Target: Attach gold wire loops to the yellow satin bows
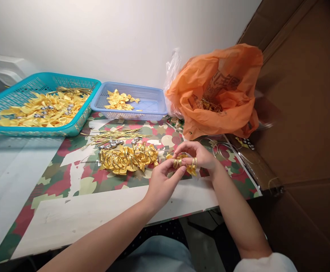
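My left hand [165,179] and my right hand [203,155] meet above the front right of the table, fingers closed. Between their fingertips they pinch a coiled gold twist tie [177,163]. More gold loops [194,163] sit around a finger of my right hand. Yellow satin bows [192,171] show beneath and behind the fingers, partly hidden. Just left of my hands lies a pile of yellow bows with gold coils [127,156]. Behind that pile are straight gold twist ties [119,135] and small silver bells or beads [110,144].
A teal basket [81,121] holds yellow bows, silver pieces and gold ties. Beside it, a blue basket [153,113] contains yellow bows. An open orange plastic bag [218,98] stands at back right. Cardboard [303,113] walls the right side. Thin clear loops [224,149] lie near the right edge.
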Motion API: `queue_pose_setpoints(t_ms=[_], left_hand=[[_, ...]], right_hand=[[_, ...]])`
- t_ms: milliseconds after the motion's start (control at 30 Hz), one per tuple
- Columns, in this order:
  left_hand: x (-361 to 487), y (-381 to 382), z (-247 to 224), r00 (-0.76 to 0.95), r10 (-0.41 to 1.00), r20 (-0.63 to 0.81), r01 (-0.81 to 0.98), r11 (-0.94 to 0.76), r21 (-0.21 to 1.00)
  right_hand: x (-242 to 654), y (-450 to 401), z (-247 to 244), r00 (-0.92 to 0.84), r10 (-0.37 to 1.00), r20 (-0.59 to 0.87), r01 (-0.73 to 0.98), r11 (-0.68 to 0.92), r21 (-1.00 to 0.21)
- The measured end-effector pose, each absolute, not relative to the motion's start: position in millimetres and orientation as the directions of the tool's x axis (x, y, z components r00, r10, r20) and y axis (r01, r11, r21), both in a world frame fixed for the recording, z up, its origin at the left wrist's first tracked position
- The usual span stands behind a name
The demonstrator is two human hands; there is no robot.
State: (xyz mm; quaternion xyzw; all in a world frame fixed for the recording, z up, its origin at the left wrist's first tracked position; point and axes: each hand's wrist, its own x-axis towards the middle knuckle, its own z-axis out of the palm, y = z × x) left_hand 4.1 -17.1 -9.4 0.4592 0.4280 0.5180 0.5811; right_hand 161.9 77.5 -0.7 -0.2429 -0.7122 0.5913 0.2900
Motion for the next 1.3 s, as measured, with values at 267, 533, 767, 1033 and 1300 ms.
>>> queue_pose_setpoints(t_ms=[267,533,767,1033,1300], left_hand=[[1.5,-16.0,-3.9,0.091,0.996,-0.021,-0.185,0.038,0.982],[2.8,-15.8,-6.6,0.131,0.990,-0.047,-0.214,0.074,0.974],[3.7,-14.9,-7.3,0.131,0.989,-0.069,-0.225,0.098,0.969],[4.3,-14.1,-9.0,0.133,0.988,-0.083,-0.233,0.113,0.966],[4.5,-14.6,-8.9,0.128,0.987,-0.101,-0.250,0.130,0.959]], right_hand=[[161.7,79.5,-3.0,-0.705,0.691,0.160,-0.041,0.185,-0.982],[161.9,77.8,-1.2,-0.680,0.726,0.102,-0.027,0.115,-0.993],[162.8,78.7,-0.7,-0.693,0.708,0.137,-0.051,0.141,-0.989],[162.1,78.6,-0.5,-0.696,0.696,0.176,-0.074,0.174,-0.982],[162.3,79.4,1.3,-0.706,0.686,0.173,-0.055,0.191,-0.980]])
